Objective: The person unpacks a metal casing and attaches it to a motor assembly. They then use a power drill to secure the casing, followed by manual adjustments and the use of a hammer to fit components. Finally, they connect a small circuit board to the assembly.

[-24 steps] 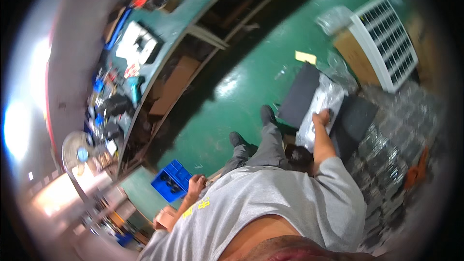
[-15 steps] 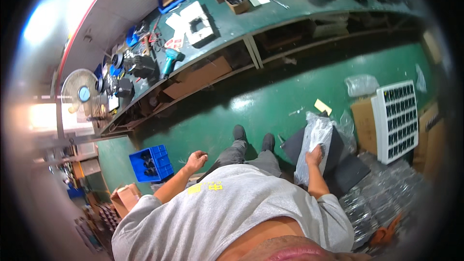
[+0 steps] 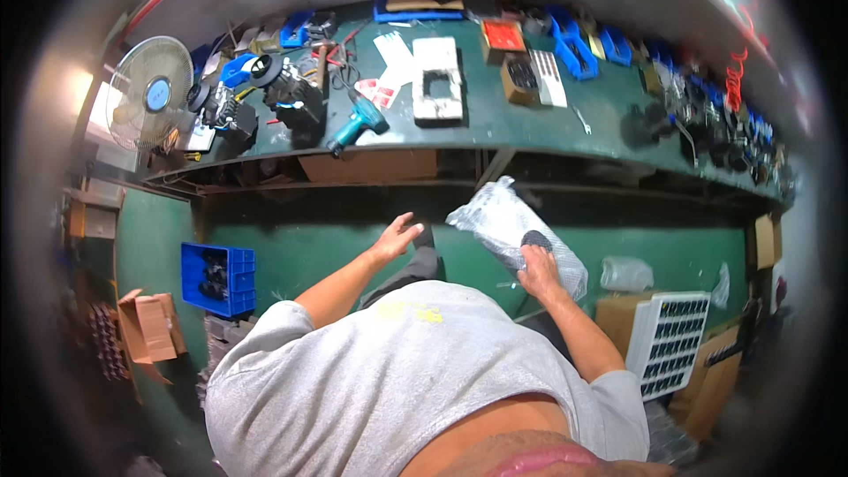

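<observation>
My right hand (image 3: 538, 270) grips a long package in clear bubble wrap (image 3: 505, 223) by its near side. Something dark shows through the wrap beside my fingers; what it is I cannot make out. The package hangs tilted in front of me, between my body and the workbench (image 3: 389, 143). To the left of it my left hand (image 3: 397, 239) is in the air, empty, its fingers apart. On the bench ahead lie a teal power drill (image 3: 358, 124) and a white foam block with a square opening (image 3: 437, 79).
Two dark machine assemblies (image 3: 296, 97) and a fan (image 3: 156, 93) stand at the bench's left. A blue crate (image 3: 218, 279) with black parts is at my left. On the right stand a white tray of black parts (image 3: 669, 343) and a clear plastic bag (image 3: 626, 274) on the floor.
My right hand has lifted the bubble-wrapped package from beside me on the right and swung it forward toward the bench. My view has turned to face the bench. My left hand has moved forward.
</observation>
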The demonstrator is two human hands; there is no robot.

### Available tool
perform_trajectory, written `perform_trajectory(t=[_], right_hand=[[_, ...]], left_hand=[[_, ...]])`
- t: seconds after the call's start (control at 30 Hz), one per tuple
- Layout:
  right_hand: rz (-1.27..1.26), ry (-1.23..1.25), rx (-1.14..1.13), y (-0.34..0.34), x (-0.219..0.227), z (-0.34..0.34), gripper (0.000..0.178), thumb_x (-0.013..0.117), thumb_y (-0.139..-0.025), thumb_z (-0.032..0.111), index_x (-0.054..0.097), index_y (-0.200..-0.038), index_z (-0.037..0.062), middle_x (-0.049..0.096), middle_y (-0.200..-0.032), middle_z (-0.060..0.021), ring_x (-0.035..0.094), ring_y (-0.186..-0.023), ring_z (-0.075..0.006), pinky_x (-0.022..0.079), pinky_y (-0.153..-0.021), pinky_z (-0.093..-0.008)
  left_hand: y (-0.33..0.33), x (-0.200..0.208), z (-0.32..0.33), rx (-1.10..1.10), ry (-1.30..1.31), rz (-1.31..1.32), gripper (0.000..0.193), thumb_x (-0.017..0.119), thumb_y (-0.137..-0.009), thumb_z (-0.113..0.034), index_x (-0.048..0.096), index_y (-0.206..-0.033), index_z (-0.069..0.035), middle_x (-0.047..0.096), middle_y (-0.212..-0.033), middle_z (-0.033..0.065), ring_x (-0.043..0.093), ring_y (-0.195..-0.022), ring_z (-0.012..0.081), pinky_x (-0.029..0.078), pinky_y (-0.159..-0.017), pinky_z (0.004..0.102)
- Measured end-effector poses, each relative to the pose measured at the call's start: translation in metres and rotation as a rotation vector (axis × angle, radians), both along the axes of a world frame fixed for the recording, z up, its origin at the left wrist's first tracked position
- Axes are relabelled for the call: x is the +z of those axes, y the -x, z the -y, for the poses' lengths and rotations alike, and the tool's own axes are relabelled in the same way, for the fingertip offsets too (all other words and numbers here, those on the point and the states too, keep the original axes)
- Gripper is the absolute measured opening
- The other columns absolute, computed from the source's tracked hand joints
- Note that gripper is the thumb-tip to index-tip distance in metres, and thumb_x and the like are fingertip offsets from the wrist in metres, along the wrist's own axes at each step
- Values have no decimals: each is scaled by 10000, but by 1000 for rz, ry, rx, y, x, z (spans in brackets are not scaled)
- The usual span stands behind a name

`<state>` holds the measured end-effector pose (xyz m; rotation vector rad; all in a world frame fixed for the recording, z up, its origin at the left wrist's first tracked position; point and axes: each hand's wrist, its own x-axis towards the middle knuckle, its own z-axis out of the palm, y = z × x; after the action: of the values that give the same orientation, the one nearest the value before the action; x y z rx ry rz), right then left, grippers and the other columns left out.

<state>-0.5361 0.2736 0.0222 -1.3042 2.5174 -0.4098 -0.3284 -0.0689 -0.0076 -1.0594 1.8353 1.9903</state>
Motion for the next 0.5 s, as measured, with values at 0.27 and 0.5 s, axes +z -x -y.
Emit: perform_trajectory(t=[0.27, 0.5], right_hand=[[-128, 34, 598, 97, 96, 223, 254, 680, -727, -6, 603, -945, 99, 587, -934, -133, 569, -969, -356, 424, -804, -483], [-282, 59, 979, 165, 98, 360, 332, 674, -675, 6, 613, -986, 105, 574, -946, -128, 556, -967, -356, 425, -800, -486]], left_hand=[[88, 40, 99, 303, -301, -187, 933, 596, -920, -687, 151, -1633, -282, 283, -1651, 69, 323, -1480, 342, 361, -1077, 672], [110, 16, 140, 645, -312, -212, 825, 616, -916, -659, 327, -1526, -185, 464, -1526, 94, 491, -1359, 318, 450, -1008, 621]])
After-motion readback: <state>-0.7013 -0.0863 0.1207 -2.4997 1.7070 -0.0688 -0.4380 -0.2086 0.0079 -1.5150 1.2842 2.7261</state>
